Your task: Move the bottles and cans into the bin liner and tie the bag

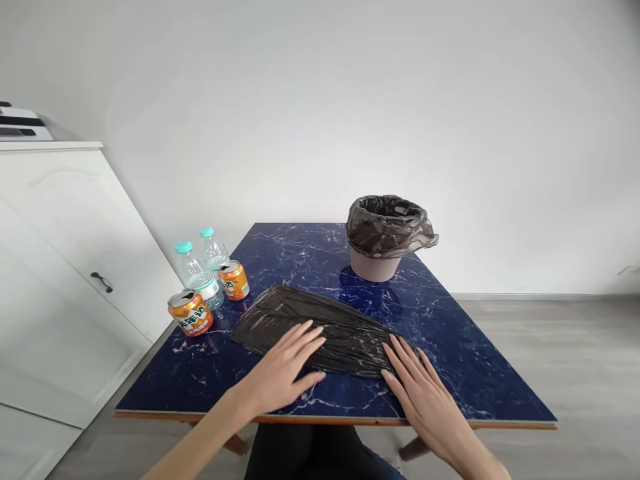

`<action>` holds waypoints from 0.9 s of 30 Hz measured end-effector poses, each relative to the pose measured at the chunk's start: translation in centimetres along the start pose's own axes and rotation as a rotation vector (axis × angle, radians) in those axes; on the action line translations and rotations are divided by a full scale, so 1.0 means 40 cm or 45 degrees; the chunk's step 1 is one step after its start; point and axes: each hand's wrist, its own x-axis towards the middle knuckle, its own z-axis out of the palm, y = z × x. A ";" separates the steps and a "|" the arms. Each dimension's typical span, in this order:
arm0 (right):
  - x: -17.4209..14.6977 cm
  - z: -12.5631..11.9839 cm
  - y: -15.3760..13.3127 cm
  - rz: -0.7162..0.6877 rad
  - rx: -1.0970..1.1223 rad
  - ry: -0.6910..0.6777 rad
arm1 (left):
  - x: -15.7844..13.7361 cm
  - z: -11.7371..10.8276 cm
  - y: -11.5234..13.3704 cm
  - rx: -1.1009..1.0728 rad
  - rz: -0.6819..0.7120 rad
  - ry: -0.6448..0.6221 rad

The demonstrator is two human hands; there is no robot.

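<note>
Partly under both hands (283, 370) (424, 395), black bag (345, 331)

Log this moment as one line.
left hand: over black bag | right hand: on bag's right end | cans, bottles: table left | lined bin: far right

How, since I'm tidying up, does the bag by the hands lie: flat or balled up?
Flat: the black bag lies stretched out on the table, though creased.

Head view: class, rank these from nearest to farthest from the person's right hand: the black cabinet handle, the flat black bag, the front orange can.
1. Flat black bag: nearest, its right end under the fingers of the right hand.
2. Front orange can: well to the left, past the bag.
3. Black cabinet handle: farthest, left beyond the can.
</note>
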 end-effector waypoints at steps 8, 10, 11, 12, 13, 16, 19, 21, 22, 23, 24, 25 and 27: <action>-0.052 -0.013 -0.121 -0.059 -0.046 0.155 | -0.049 0.043 0.109 -0.057 -0.016 -0.053; -0.063 -0.040 -0.128 -0.186 -0.056 0.146 | -0.067 0.048 0.107 -0.071 -0.008 -0.050; -0.065 -0.053 -0.127 -0.225 -0.066 0.148 | -0.077 0.050 0.104 -0.079 -0.007 -0.042; -0.066 -0.067 -0.123 -0.251 -0.071 0.158 | -0.086 0.052 0.101 -0.093 -0.012 -0.027; -0.066 -0.079 -0.119 -0.267 -0.067 0.169 | -0.093 0.053 0.099 -0.115 -0.022 -0.006; -0.066 -0.114 -0.104 -0.297 -0.003 0.149 | -0.105 0.055 0.096 -0.236 -0.054 0.063; -0.068 -0.146 -0.094 -0.367 0.110 0.075 | -0.106 0.052 0.094 -0.386 -0.091 0.118; -0.070 -0.163 -0.091 -0.439 0.220 0.083 | -0.105 0.048 0.093 -0.479 -0.101 0.158; -0.070 -0.169 -0.091 -0.465 0.285 0.092 | -0.105 0.045 0.093 -0.528 -0.101 0.182; -0.068 -0.173 -0.093 -0.483 0.354 0.099 | -0.105 0.042 0.093 -0.579 -0.104 0.205; -0.065 -0.176 -0.095 -0.496 0.429 0.108 | -0.106 0.039 0.095 -0.631 -0.109 0.227; -0.059 -0.178 -0.098 -0.494 0.506 0.121 | -0.106 0.036 0.098 -0.682 -0.114 0.235; -0.041 -0.184 -0.109 -0.490 0.665 0.188 | -0.106 0.028 0.107 -0.768 -0.111 0.212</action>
